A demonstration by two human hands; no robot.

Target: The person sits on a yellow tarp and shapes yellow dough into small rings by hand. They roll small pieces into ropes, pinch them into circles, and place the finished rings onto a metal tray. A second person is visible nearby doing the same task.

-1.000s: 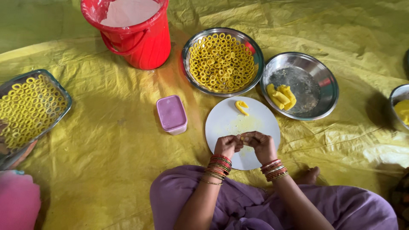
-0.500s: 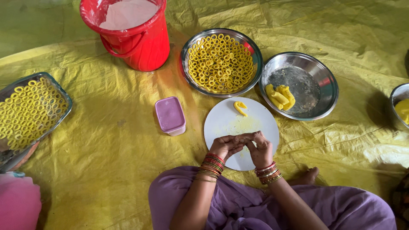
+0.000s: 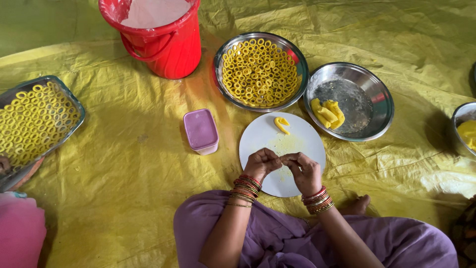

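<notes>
My left hand point(image 3: 263, 164) and my right hand point(image 3: 305, 171) meet fingertip to fingertip over the near part of a round white plate point(image 3: 302, 141), pinching a small bit of yellow dough that is almost hidden between them. A curled strip of yellow dough point(image 3: 281, 124) lies at the plate's far edge. Beyond it a round steel tray point(image 3: 220, 74) is full of yellow dough rings. To its right a steel bowl point(image 3: 367, 89) holds a few dough lumps point(image 3: 327, 113).
A small lilac lidded box point(image 3: 201, 131) sits left of the plate. A red bucket point(image 3: 163, 47) stands at the back. A rectangular steel tray of rings point(image 3: 74, 106) lies far left beside another person in pink point(image 3: 20, 231). Another steel bowl point(image 3: 458, 119) shows at the right edge. A yellow sheet point(image 3: 124, 188) covers the floor.
My hands stay joined over the plate, fingers working slightly. Nothing else has moved.
</notes>
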